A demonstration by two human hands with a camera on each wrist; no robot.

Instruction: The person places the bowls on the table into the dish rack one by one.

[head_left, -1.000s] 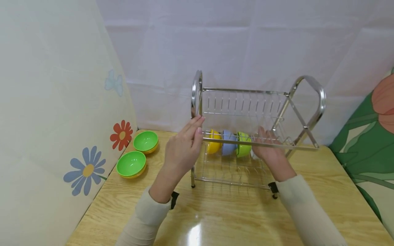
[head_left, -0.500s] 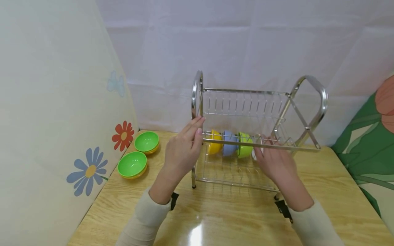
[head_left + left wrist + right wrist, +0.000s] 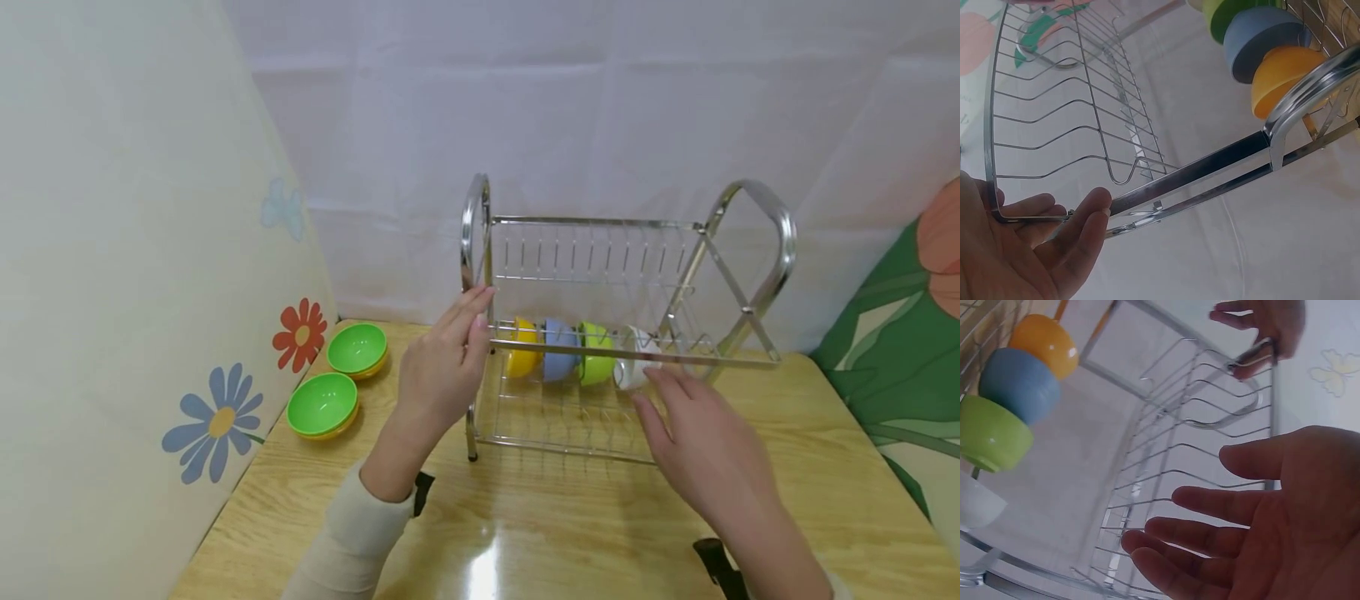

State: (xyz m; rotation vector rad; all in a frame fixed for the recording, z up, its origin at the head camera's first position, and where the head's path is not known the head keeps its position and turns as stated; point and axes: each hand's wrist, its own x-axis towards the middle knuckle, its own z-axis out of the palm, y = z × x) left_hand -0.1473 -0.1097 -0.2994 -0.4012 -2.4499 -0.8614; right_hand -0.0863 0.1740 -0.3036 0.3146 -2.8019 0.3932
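My left hand (image 3: 438, 367) holds the left front corner of the two-tier metal dish rack (image 3: 785, 242), its fingers and thumb around the frame in the left wrist view. On the lower tier a yellow bowl (image 3: 522, 363), a blue bowl (image 3: 558, 367), a green bowl (image 3: 595, 369) and a white bowl (image 3: 632, 377) stand on edge in a row, left to right. My right hand (image 3: 712, 450) is in front of the rack, just right of the white bowl. Its fingers are spread and bear nothing in the right wrist view (image 3: 1297, 525).
Two stacks of bowls, green on top of yellow, sit on the wooden table (image 3: 570, 533) at left: a rear stack (image 3: 357, 348) and a front stack (image 3: 322, 406). A white sheet (image 3: 562, 108) hangs behind the rack. Flower-patterned panels flank both sides.
My right hand has let go of the white bowl and drawn back toward me and to the right, uncovering it on the lower tier. The left hand stays on the rack's corner.
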